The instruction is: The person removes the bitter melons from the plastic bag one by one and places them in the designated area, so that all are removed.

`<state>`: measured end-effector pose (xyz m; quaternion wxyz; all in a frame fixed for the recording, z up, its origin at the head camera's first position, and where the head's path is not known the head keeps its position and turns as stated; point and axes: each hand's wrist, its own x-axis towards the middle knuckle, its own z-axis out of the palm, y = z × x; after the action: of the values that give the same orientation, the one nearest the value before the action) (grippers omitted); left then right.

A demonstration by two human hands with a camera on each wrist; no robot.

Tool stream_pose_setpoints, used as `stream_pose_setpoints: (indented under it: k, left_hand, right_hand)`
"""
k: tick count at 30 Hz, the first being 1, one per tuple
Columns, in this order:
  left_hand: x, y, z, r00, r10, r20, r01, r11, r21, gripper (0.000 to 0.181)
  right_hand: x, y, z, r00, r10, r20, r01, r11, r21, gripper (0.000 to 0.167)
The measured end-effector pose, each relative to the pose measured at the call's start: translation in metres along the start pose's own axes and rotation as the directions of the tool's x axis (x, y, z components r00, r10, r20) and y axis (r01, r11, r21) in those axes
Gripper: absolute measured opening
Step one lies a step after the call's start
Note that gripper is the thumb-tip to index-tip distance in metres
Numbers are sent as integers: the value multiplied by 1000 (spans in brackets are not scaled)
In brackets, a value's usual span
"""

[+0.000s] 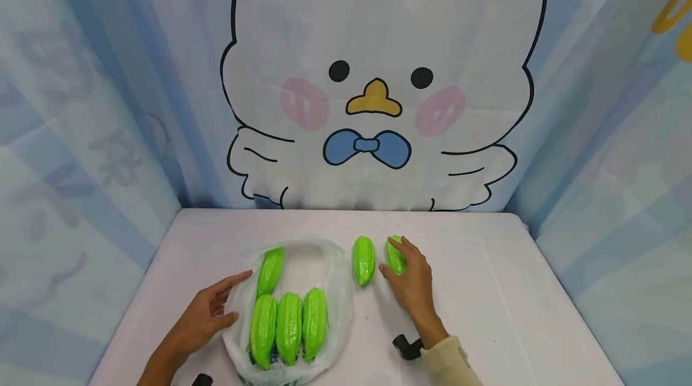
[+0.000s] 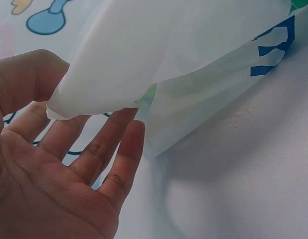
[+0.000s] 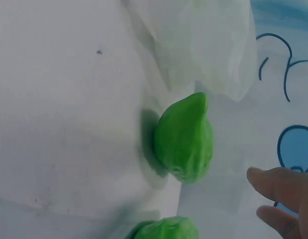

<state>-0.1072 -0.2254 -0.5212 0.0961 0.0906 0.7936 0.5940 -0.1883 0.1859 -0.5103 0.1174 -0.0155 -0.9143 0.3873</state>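
Several bright green, ridged, elongated pieces [image 1: 289, 329] lie inside a white plastic bag [image 1: 337, 314] whose mouth is spread wide. My left hand [image 1: 197, 320] is at the bag's left rim; in the left wrist view the rim of the bag [image 2: 114, 59] passes between thumb and fingers of the hand [image 2: 69, 154], fingers extended. Right of the bag, one green piece [image 1: 364, 261] lies on the table. My right hand [image 1: 413, 284] hovers at another green piece [image 1: 395, 257], partly covered by the fingers; contact cannot be told. The right wrist view shows fingertips [image 3: 258, 177] beside a green piece [image 3: 184, 139].
A pale cloth covers the table [image 1: 503, 314]. Behind it hangs a curtain [image 1: 378, 26] with a cartoon bird print, and more curtains stand at both sides. Black wrist mounts [image 1: 406, 347] show near both wrists.
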Motion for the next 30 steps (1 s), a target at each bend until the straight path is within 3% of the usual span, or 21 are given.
stream_pose_setpoints:
  k: [10, 20, 30]
  left_hand:
    - [-1, 1, 0, 1000, 4, -4, -4, 1000, -2, 64]
    - [-1, 1, 0, 1000, 2, -2, -2, 1000, -6, 64]
    - [-1, 1, 0, 1000, 8, 2, -8, 1000, -6, 64]
  right_hand:
    - [-14, -25, 6, 998, -70, -8, 70, 986, 149, 64]
    - [-30, -48, 22, 988, -142, 53, 124, 959, 253, 61]
    - [-56, -61, 31, 973, -192, 124, 151, 947, 283, 59]
